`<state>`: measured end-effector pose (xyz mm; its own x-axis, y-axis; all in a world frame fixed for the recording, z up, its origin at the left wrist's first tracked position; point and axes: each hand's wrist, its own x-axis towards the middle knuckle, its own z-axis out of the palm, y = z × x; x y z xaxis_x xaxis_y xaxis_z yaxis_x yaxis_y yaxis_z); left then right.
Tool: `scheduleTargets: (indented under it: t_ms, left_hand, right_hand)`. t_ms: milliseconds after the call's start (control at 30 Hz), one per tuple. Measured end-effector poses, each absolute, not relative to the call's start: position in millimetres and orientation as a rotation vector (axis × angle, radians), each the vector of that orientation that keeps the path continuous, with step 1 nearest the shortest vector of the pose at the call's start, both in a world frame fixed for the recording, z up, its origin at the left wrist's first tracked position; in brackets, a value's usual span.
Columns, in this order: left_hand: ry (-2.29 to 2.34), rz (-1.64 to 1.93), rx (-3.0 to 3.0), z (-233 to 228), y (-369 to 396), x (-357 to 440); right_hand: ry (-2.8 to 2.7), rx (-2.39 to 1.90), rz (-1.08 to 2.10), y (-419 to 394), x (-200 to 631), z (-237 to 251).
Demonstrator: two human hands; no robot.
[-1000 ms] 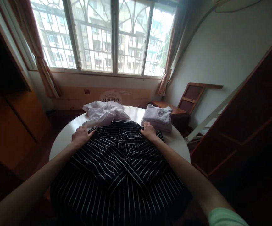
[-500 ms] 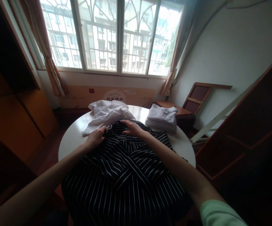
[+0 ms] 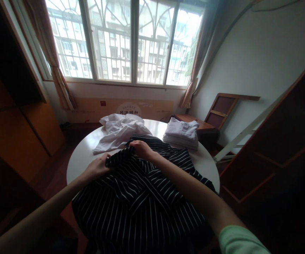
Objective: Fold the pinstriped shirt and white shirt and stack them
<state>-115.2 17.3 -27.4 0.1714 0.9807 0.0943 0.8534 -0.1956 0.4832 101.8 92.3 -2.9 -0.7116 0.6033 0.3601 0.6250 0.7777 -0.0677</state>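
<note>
A black shirt with white stripes (image 3: pixel 141 204) lies spread over the near half of the round white table (image 3: pixel 80 158), its lower part hanging past the near edge. My left hand (image 3: pixel 97 167) grips a fold of it on the left side. Near the collar, my right hand (image 3: pixel 141 149) pinches the same cloth, lifting it slightly. The fabric is drawn up between both hands. Behind the shirt, a crumpled white garment (image 3: pixel 123 132) rests at the far left of the table, touching or nearly touching the striped cloth.
A stack of folded white clothes (image 3: pixel 181 132) sits at the table's far right. Beyond it are a low wooden cabinet (image 3: pixel 190 121) and a leaning wooden frame (image 3: pixel 219 110). A white ladder (image 3: pixel 231 148) leans at the right. Orange cupboards (image 3: pixel 40 130) stand left.
My left hand has moved left and nearer me, pulling the cloth along. My right hand has come slightly nearer and closed on the shirt by the collar.
</note>
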Motion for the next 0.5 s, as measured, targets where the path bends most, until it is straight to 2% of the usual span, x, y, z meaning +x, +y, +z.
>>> scheduleTargets:
  t_ms: [333,500]
  left_hand:
    - [1.325,0.323,1.615,-29.1,-76.5,-138.2]
    - [1.330,0.208,1.524,-24.0,-107.5,-142.8]
  right_hand:
    - [-2.468,-1.340,-0.219,103.0,120.9,18.8]
    - [-2.421,-1.458,-0.279,116.7,133.2,27.7]
